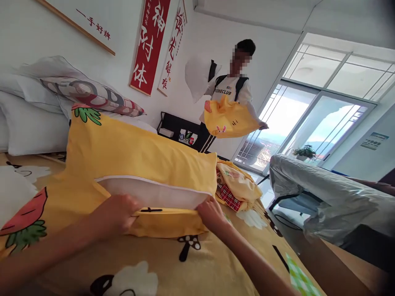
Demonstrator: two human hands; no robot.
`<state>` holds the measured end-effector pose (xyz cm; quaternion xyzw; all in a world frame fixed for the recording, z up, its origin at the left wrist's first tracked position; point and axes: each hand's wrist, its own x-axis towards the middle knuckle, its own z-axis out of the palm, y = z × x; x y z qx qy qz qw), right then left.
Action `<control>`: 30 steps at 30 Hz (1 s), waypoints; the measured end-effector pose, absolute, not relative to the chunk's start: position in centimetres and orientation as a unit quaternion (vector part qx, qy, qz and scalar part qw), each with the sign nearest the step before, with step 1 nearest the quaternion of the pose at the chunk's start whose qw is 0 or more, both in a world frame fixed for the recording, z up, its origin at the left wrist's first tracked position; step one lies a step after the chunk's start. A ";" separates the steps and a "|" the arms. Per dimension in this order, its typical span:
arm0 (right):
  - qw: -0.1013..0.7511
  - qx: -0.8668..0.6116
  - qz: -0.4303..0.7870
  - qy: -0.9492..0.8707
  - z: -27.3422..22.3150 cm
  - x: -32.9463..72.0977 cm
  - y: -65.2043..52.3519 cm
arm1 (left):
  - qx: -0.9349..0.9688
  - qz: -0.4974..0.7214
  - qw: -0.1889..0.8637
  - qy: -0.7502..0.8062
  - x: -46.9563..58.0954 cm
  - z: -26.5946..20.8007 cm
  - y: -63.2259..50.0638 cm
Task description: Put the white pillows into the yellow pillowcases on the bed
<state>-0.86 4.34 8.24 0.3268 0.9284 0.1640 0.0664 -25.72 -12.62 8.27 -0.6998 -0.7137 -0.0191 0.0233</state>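
left hand and right hand, fingers clamped on a yellow pillowcase; its white inside is mostly hidden.

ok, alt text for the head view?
A person's left hand and right hand grip the opening of a yellow cartoon-print fabric pillowcase, white showing inside, on a tan cartoon-print bedsheet. Beyond, another person holds a yellow fabric cover printed "Hi"; white fabric pillows are piled at left.
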 end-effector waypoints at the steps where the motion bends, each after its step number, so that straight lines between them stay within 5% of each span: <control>1: 0.059 0.341 0.174 0.922 9.6 -0.8 4.9 | -0.702 -0.041 0.028 -0.710 -24.9 9.4 -13.2; 5: 0.052 0.368 0.185 0.910 12.8 1.2 5.2 | -0.741 -0.059 0.012 -0.669 -22.1 11.4 -14.4; 10: 0.111 0.334 0.129 0.927 9.7 4.9 2.4 | -0.744 -0.043 -0.115 -0.657 -21.7 10.0 -13.6; 16: 0.046 0.245 -0.015 0.968 7.0 9.8 0.8 | -0.767 0.015 -0.148 -0.624 -20.2 10.7 -15.0; 21: -0.087 0.281 0.170 0.940 2.2 10.8 -0.5 | -0.780 0.016 0.026 -0.626 -18.6 7.2 -17.0; 24: -0.156 0.290 0.239 0.914 3.4 8.9 0.4 | -0.779 -0.016 0.167 -0.604 -20.5 9.3 -14.4; 27: -0.163 0.334 0.272 0.888 6.2 5.5 2.7 | -0.737 -0.020 0.279 -0.615 -23.9 13.4 -9.5; 30: -0.135 0.351 0.278 0.884 6.1 2.3 4.6 | -0.714 -0.022 0.246 -0.655 -26.6 13.6 -6.0</control>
